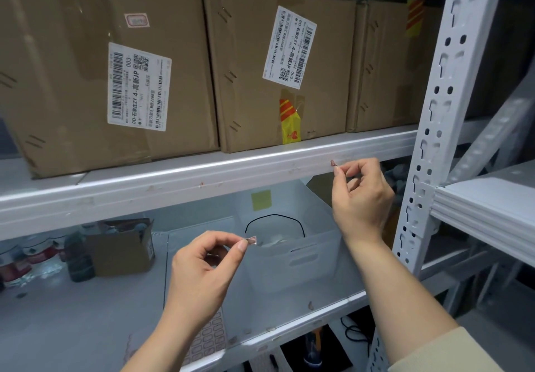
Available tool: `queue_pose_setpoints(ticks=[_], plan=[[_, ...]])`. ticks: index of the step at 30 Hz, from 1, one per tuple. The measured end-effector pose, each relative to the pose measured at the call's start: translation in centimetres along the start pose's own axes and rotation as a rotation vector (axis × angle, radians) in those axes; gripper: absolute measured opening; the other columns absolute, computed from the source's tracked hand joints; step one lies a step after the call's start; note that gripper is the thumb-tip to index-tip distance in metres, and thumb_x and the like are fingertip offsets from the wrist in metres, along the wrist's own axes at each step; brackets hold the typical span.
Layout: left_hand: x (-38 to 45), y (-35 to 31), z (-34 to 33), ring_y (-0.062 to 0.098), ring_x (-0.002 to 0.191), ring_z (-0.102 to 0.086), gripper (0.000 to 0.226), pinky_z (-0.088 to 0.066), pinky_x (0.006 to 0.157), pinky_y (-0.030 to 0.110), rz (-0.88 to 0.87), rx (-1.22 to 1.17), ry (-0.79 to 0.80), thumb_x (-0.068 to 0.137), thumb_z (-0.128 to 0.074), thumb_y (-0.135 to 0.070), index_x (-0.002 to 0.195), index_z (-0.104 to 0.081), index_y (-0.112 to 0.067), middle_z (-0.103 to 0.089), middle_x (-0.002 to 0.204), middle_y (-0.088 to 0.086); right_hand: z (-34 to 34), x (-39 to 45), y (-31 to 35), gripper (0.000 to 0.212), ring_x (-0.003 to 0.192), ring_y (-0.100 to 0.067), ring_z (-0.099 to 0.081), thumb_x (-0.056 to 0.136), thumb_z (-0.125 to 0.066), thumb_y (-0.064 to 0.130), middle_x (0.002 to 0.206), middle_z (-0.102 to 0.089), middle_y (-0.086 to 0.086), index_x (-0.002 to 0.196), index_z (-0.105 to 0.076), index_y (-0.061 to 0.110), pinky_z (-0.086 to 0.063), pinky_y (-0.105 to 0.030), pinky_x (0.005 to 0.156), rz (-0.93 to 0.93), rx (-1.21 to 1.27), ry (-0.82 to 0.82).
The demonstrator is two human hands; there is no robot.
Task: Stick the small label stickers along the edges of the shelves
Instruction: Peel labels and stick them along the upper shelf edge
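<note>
My left hand (202,267) pinches a small red-bordered label sticker (252,240) between thumb and forefinger, held in front of the lower shelf space. My right hand (362,195) is raised to the front edge of the upper white shelf (173,180), its thumb and forefinger pinched at a small crumpled reddish sticker (333,163) that touches the edge. A sheet of label stickers (208,340) lies on the lower shelf (289,325), partly hidden under my left forearm. A few small reddish marks dot both shelf edges.
Three cardboard boxes (101,67) with shipping labels stand on the upper shelf. A translucent plastic bin (292,258) and a small open carton (124,250) with bottles beside it sit on the lower shelf. A perforated white upright post (434,128) stands right of my right hand.
</note>
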State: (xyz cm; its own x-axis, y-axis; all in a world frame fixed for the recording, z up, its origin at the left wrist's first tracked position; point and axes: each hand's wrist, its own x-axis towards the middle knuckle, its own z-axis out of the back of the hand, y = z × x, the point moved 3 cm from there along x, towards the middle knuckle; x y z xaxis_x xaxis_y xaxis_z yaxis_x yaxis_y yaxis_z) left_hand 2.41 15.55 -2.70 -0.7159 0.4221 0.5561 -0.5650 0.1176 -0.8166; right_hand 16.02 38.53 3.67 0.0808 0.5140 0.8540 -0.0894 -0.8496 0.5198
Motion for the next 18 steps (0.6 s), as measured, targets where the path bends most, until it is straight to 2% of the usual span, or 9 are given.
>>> queue_pose_setpoints(ticks=[7,12,15,18], plan=[[-0.3,0.1,0.4,0.01,0.059,-0.056,0.026,-0.044,0.055,0.022,-0.001,-0.004,0.0,0.075,-0.071,-0.056,0.083,-0.078,-0.032,-0.073,0.071,0.002,0.1,-0.7,-0.2,0.021,0.054,-0.02,-0.048,0.086,-0.076,0.002,0.07,-0.066,-0.008,0.078,-0.057,0.004,-0.033,-0.028,0.057,-0.008,-0.001,-0.022],[-0.8,0.3,1.0,0.011,0.059,-0.056,0.027,-0.044,0.056,0.024,0.004,-0.014,0.0,0.075,-0.071,-0.056,0.084,-0.078,-0.032,-0.074,0.074,0.006,0.4,-2.0,0.9,0.02,0.051,-0.024,-0.049,0.086,-0.077,0.005,0.066,-0.061,-0.006,0.079,-0.058,0.005,-0.046,-0.038,0.053,-0.008,0.025,0.016],[-1.3,0.2,1.7,0.008,0.058,-0.056,0.024,-0.044,0.056,0.019,0.025,-0.014,-0.019,0.074,-0.07,-0.056,0.082,-0.078,-0.035,-0.076,0.077,-0.001,0.3,-4.2,2.5,0.026,0.048,-0.02,-0.053,0.085,-0.079,0.017,0.069,-0.066,0.002,0.078,-0.054,0.019,-0.05,-0.042,0.053,-0.146,0.21,0.191],[-2.2,0.4,3.0,0.008,0.06,-0.058,0.018,-0.046,0.058,0.016,0.057,-0.002,-0.028,0.077,-0.072,-0.051,0.084,-0.079,-0.037,-0.077,0.08,-0.008,-0.4,-8.2,5.5,0.03,0.051,-0.014,-0.052,0.08,-0.081,0.031,0.073,-0.071,0.004,0.072,-0.052,0.035,-0.048,-0.035,0.053,-0.317,0.474,0.433]])
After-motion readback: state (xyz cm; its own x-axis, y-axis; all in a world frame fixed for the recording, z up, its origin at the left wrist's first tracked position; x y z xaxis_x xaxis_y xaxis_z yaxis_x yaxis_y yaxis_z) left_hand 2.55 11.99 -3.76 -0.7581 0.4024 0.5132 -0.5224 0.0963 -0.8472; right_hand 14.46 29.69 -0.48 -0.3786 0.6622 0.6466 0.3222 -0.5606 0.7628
